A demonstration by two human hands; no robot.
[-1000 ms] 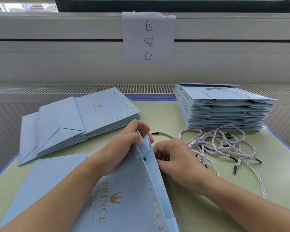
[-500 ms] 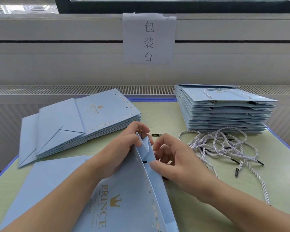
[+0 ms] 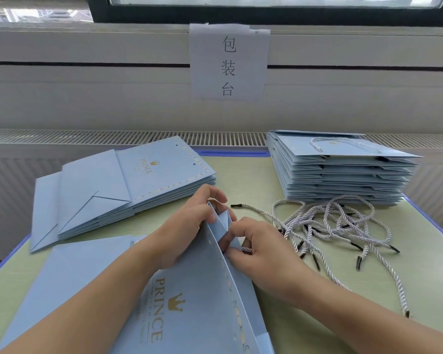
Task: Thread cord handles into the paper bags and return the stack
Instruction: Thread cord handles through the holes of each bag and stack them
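Bag (image 3: 197, 302) between both hands' grips

A pale green table (image 3: 368, 315) with a blue edge stands against a white slatted radiator cover (image 3: 113, 137). Above, a paper sign (image 3: 228, 62) hangs on the white sill under a dark-framed window (image 3: 266, 11) letting in daylight.

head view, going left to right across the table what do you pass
Stack of flat bags without handles → left hand holding the open bag → right hand pinching a cord at the bag's edge → loose pile of cords, with the stack of finished bags behind it.
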